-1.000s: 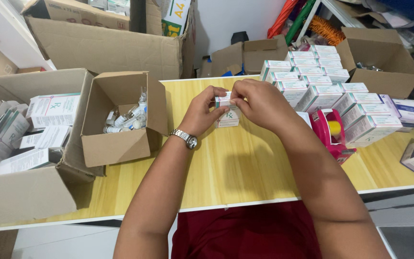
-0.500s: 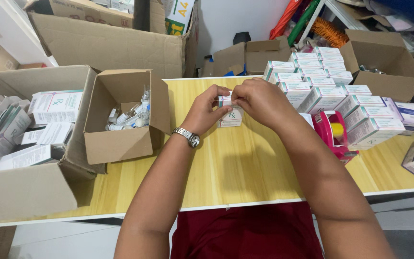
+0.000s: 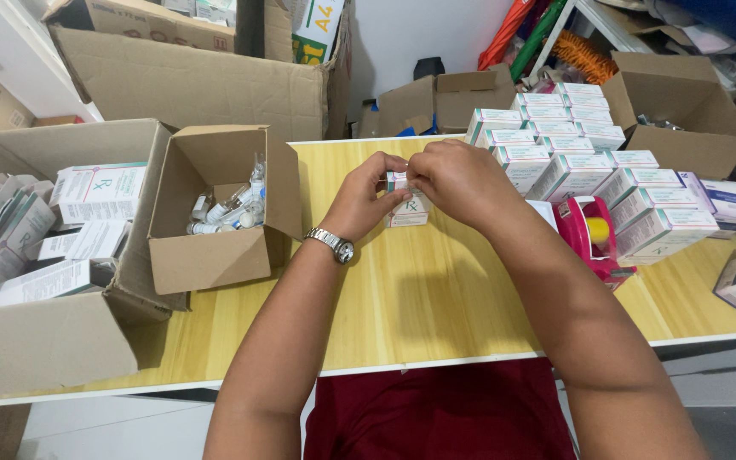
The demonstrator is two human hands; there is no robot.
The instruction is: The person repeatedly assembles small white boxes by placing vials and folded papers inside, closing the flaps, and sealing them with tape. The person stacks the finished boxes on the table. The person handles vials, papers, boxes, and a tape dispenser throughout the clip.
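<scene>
Little had shifted since the earlier frames. Head view: left hand (image 3: pixel 366 203) and right hand (image 3: pixel 457 181) both pinched the small white carton (image 3: pixel 408 209), upright between them above the counter (image 3: pixel 419 294), beside the open vial box (image 3: pixel 215 204).
</scene>
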